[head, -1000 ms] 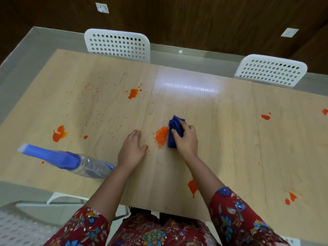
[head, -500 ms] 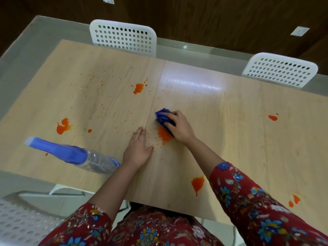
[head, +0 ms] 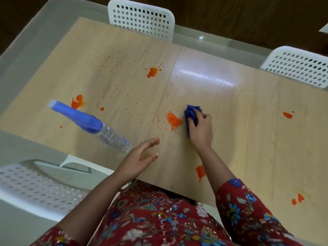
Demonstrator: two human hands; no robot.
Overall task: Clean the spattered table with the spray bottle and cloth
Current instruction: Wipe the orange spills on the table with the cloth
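Note:
My right hand (head: 201,129) grips a bunched blue cloth (head: 192,113) and presses it on the light wooden table (head: 248,121), just right of a grainy orange spatter (head: 173,119). My left hand (head: 142,155) hovers near the table's front edge with its fingers spread, holding nothing. The spray bottle (head: 92,124), clear with a blue head, lies on its side to the left of that hand. Orange blotches sit at the far middle (head: 152,72), at the left (head: 77,102), at the near edge (head: 201,172) and at the right (head: 287,115).
Two white perforated chairs (head: 142,18) (head: 300,68) stand along the table's far side. Another white chair (head: 35,187) is at the near left, beside me. Fine orange specks are scattered over the left half of the table.
My right hand has slid the cloth from left of the grainy spatter over to its right side. My left hand has lifted off the table and drawn back towards the front edge.

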